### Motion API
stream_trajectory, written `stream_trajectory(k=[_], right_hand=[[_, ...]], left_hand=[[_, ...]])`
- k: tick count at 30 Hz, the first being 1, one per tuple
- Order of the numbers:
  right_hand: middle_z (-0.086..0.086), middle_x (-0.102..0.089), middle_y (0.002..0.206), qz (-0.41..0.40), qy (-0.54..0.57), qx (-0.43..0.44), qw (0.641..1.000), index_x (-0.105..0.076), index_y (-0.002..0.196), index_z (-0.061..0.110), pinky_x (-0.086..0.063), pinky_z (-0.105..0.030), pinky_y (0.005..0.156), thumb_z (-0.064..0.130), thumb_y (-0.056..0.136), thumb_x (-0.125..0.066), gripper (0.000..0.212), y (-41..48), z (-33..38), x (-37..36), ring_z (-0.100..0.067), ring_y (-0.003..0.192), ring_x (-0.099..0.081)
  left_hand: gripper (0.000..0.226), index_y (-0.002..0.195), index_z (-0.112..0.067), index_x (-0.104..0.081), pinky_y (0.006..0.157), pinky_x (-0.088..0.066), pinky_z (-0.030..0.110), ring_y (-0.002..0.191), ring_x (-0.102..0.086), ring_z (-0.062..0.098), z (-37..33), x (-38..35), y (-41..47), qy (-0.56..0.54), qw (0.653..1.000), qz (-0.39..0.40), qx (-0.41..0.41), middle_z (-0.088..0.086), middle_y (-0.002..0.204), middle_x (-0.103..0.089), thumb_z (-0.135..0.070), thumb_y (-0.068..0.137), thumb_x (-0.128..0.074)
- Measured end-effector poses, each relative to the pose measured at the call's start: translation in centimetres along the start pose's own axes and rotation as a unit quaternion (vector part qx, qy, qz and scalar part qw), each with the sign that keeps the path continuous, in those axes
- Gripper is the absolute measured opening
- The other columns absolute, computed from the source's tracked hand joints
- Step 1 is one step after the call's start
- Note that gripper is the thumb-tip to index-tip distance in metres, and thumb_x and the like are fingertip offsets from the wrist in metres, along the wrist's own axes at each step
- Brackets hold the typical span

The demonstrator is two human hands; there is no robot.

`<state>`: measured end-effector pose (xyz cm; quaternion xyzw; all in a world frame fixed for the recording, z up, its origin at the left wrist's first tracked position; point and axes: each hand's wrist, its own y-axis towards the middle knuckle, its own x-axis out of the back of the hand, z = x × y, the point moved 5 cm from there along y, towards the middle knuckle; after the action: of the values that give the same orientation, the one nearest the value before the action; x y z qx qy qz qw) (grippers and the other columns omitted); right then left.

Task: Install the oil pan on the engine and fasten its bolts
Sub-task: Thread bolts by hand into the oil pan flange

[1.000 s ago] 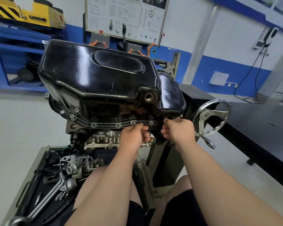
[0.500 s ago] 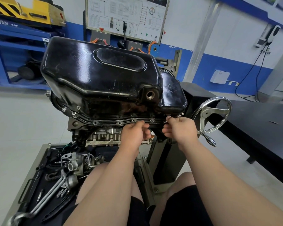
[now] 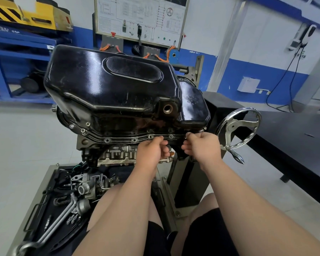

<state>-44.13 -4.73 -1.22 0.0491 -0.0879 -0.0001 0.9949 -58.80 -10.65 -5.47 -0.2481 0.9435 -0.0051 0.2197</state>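
Note:
A glossy black oil pan (image 3: 115,89) sits upside-up on the inverted engine (image 3: 118,152), its flange lined with several bolts (image 3: 134,139) along the near edge. My left hand (image 3: 152,151) is curled just under the flange, fingertips touching it near a bolt; whether it holds anything is hidden. To its right, my right hand (image 3: 201,145) pinches a small bolt at the flange's right corner, fingers curled. An open drain hole (image 3: 167,108) faces me.
A chrome handwheel (image 3: 238,129) of the engine stand sits right of my right hand. Below the engine, a tray (image 3: 44,182) holds loose parts, a pipe and hoses. A black bench (image 3: 294,137) runs along the right. A wiring board and blue racks stand behind.
Both hands have crept slightly up and right along the flange; the right hand has reached the right corner. The view has shifted a little.

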Motion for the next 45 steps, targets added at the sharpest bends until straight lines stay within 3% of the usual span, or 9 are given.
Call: stream_trajectory(k=[4,8,13,17,21,26,30,42,45], right_hand=[[0.0,-0.068,0.065,-0.027,-0.192,0.071,0.978,-0.06,0.071,0.016,-0.055,-0.033,0.062,0.039,0.086,-0.061,0.027,0.0,0.1,0.3,-0.019,0.061,-0.068],[0.002,-0.069,0.081,-0.04,-0.218,0.108,0.969,-0.062,0.088,0.019,-0.054,-0.033,0.074,0.023,0.083,-0.061,0.007,0.0,0.2,0.1,-0.02,0.077,-0.067],[0.006,-0.06,0.062,-0.082,-0.322,0.121,0.935,-0.061,0.07,0.018,-0.031,-0.021,0.049,0.042,0.087,-0.057,0.03,-0.2,1.1,0.4,-0.021,0.071,-0.06],[0.003,-0.065,0.083,-0.065,-0.311,0.108,0.942,-0.064,0.09,0.021,-0.04,-0.026,0.064,0.029,0.083,-0.059,0.012,-0.1,0.3,0.1,-0.021,0.079,-0.058],[0.004,-0.055,0.061,-0.077,-0.356,0.102,0.926,-0.057,0.064,0.016,-0.033,-0.027,0.052,0.048,0.088,-0.054,0.04,-0.3,0.3,0.1,-0.024,0.064,-0.054],[0.005,-0.057,0.075,-0.079,-0.342,0.095,0.932,-0.059,0.082,0.024,-0.035,-0.026,0.059,0.036,0.084,-0.056,0.012,0.0,-0.2,0.0,-0.02,0.071,-0.05],[0.007,-0.052,0.061,-0.083,-0.365,0.091,0.923,-0.055,0.065,0.016,-0.029,-0.024,0.05,0.049,0.085,-0.053,0.038,-0.4,-0.4,-0.3,-0.02,0.057,-0.046],[0.006,-0.056,0.071,-0.08,-0.377,0.098,0.917,-0.06,0.077,0.023,-0.036,-0.026,0.058,0.041,0.082,-0.055,0.019,-0.1,0.2,0.0,-0.023,0.068,-0.054],[0.006,-0.055,0.064,-0.074,-0.38,0.105,0.916,-0.055,0.064,0.02,-0.032,-0.025,0.051,0.046,0.086,-0.054,0.034,-0.1,0.5,0.1,-0.022,0.065,-0.054]], left_hand=[[0.026,0.076,-0.003,-0.064,0.056,-0.049,0.027,0.041,-0.053,0.012,0.0,0.0,-0.1,0.003,1.0,-0.002,0.002,-0.001,0.044,-0.054,-0.018,0.094,-0.053],[0.025,0.076,-0.003,-0.064,0.055,-0.049,0.026,0.041,-0.053,0.011,0.1,0.1,-0.1,0.002,1.0,-0.003,0.0,-0.001,0.044,-0.054,-0.018,0.093,-0.054],[0.025,0.077,-0.003,-0.064,0.057,-0.049,0.027,0.041,-0.053,0.012,0.1,0.1,-0.3,0.005,1.0,-0.006,-0.001,-0.001,0.044,-0.053,-0.019,0.093,-0.055],[0.025,0.076,-0.003,-0.064,0.058,-0.049,0.028,0.041,-0.052,0.012,0.2,0.0,-0.3,0.006,1.0,-0.007,-0.001,-0.002,0.044,-0.053,-0.019,0.093,-0.055],[0.024,0.077,-0.002,-0.064,0.064,-0.046,0.032,0.043,-0.052,0.014,0.2,0.1,-0.4,0.01,1.0,-0.01,-0.001,-0.001,0.045,-0.053,-0.019,0.092,-0.055],[0.024,0.076,-0.004,-0.065,0.07,-0.043,0.037,0.044,-0.052,0.014,0.4,0.2,-0.4,0.017,1.0,-0.01,0.002,-0.002,0.045,-0.054,-0.021,0.091,-0.057],[0.025,0.075,-0.005,-0.064,0.07,-0.043,0.037,0.044,-0.052,0.015,0.5,0.2,-0.3,0.012,1.0,-0.009,0.004,-0.002,0.045,-0.053,-0.022,0.091,-0.057],[0.024,0.076,-0.004,-0.064,0.062,-0.046,0.032,0.041,-0.052,0.013,0.5,0.3,-0.2,0.008,1.0,-0.007,-0.003,-0.002,0.044,-0.053,-0.022,0.091,-0.057],[0.024,0.077,-0.004,-0.064,0.061,-0.046,0.03,0.041,-0.052,0.012,0.5,0.3,-0.2,0.007,1.0,-0.005,-0.002,-0.002,0.044,-0.053,-0.022,0.091,-0.057]])
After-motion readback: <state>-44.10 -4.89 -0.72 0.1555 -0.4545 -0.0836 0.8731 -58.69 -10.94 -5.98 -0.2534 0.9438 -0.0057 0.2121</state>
